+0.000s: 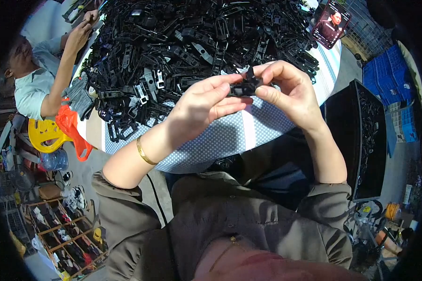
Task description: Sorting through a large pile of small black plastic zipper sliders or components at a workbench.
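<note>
Both my hands are raised over the near edge of the table, closed on one small black plastic part (239,90). My left hand (202,103), with a gold bangle on its wrist, pinches the part's left end between thumb and fingers. From the other side my right hand (290,93) grips its right end, where a short black piece sticks up by the thumb and forefinger. Whether that piece is separate, I cannot tell. Just beyond my hands lies a large heap of similar black plastic parts (173,51), some with silvery metal pieces.
A patterned cloth (211,143) covers the table. A phone (331,23) with a lit screen stands at the far right. To the right is a black bin (356,140) holding black parts. Another person (37,84) works at the left, near a red plastic bag (69,122) and a yellow stool (44,136).
</note>
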The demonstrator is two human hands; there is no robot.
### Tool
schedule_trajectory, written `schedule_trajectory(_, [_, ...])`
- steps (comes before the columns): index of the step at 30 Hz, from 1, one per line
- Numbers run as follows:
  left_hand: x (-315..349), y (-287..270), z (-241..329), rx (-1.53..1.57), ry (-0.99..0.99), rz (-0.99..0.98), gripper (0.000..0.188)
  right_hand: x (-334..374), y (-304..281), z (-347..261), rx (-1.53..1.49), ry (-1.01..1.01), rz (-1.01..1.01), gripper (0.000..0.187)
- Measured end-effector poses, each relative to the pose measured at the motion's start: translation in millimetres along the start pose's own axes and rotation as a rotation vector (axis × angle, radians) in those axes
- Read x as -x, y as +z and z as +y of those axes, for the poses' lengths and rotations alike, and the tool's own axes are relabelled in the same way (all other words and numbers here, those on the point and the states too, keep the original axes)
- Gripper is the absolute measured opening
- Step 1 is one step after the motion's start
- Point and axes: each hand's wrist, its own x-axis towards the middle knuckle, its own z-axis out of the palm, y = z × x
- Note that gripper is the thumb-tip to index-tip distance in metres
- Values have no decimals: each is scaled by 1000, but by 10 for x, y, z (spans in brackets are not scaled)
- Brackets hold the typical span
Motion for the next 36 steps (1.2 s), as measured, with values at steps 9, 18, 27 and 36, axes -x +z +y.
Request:
schedule_trajectory(9, [-7, 6, 22, 86, -4, -65, 34, 35, 147, 168, 68, -213, 41, 34])
schedule_trajectory(18, [18, 60, 27, -11, 48, -16, 37, 40, 218, 174, 192, -230, 113, 43])
schedule_trajectory(27, [14, 82, 16, -70, 153, 43, 45, 30, 170, 224, 435, -354, 64, 39])
schedule_trajectory(36, [14, 4, -48, -188, 265, 129, 45, 38, 165, -7, 774, -572, 85, 36])
